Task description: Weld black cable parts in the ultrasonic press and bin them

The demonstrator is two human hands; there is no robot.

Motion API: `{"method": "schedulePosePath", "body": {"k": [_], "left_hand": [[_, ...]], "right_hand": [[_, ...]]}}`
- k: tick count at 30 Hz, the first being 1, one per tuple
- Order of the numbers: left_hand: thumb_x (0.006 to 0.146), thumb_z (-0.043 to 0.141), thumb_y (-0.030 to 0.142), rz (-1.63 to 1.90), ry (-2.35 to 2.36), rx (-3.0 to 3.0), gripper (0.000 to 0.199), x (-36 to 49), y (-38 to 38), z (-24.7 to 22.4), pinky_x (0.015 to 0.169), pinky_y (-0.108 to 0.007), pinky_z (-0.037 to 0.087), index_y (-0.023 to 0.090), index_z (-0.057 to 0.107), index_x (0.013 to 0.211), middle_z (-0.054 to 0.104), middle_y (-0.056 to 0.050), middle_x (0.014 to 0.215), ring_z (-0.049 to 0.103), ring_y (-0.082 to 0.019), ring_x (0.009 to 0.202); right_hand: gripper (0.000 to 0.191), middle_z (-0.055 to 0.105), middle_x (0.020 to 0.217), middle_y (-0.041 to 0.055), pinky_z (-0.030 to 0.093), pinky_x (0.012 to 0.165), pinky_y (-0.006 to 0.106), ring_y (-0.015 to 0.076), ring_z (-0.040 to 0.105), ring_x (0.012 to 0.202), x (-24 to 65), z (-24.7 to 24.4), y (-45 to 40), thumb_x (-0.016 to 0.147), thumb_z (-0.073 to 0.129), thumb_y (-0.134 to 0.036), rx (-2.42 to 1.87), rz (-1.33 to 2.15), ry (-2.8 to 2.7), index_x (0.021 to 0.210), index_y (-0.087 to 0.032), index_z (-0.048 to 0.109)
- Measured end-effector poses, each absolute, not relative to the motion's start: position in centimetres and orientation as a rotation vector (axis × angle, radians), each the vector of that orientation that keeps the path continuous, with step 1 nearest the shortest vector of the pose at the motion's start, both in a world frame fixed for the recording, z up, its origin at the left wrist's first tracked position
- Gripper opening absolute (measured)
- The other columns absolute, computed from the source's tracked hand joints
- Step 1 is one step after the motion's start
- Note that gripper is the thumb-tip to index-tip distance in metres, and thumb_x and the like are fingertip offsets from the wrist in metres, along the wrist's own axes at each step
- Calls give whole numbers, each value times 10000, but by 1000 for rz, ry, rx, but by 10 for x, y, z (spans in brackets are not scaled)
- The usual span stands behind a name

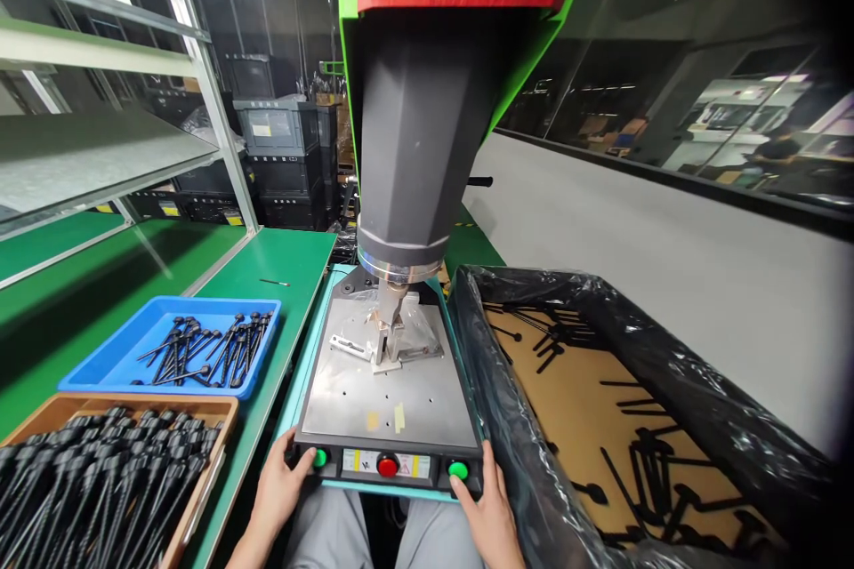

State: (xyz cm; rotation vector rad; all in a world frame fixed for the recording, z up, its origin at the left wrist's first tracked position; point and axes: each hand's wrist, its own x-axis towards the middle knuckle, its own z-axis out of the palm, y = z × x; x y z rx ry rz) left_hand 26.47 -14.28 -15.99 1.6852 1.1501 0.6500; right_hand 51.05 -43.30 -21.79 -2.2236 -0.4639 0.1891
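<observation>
My left hand [278, 482] wraps round the left end of the machine's control panel [437, 455], its thumb at the left green button [319, 459]. At the opposite end, my right hand [490, 498] grips the panel with its thumb at the right green button [458, 469]. A red button [388, 464] sits between them. Beyond the panel lies a metal work plate [334, 413] with a small fixture [383, 356] clamped on it. The grey machine head [417, 124] comes down from above, its metal horn [390, 302] reaching the fixture. What sits inside the fixture is hard to make out.
To the left, a blue tray [100, 373] holds several black strap-like parts, and a brown tray [230, 413] is heaped with more. On the right, a box lined with black plastic [494, 373] contains scattered black parts. Dark crates [286, 173] are stacked behind.
</observation>
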Motion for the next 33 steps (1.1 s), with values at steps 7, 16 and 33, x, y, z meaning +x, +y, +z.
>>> {"method": "schedulePosePath", "body": {"k": [7, 16, 33], "left_hand": [[750, 679, 437, 821, 913, 1619, 399, 306, -170, -110, 923, -430, 495, 212, 672, 1080, 641, -125, 1193, 622, -306, 1056], [744, 766, 266, 478, 630, 715, 296, 414, -189, -84, 753, -294, 569, 149, 664, 996, 696, -130, 1087, 691, -200, 883], [921, 533, 274, 641, 403, 150, 159, 437, -147, -52, 447, -152, 457, 164, 604, 830, 539, 13, 622, 533, -71, 509]], "right_hand": [[866, 353, 1502, 158, 401, 1035, 521, 368, 352, 1374, 509, -219, -431, 817, 489, -608, -2222, 136, -458, 1526, -235, 159], [869, 352, 1494, 199, 331, 1088, 517, 357, 330, 1389, 509, -212, -435, 848, 445, -619, -2219, 185, -500, 1529, -161, 161], [481, 655, 1093, 163, 471, 959, 457, 309, 615, 1040, 502, -162, -395, 869, 494, -580, -1925, -280, -555, 1052, -167, 661]]}}
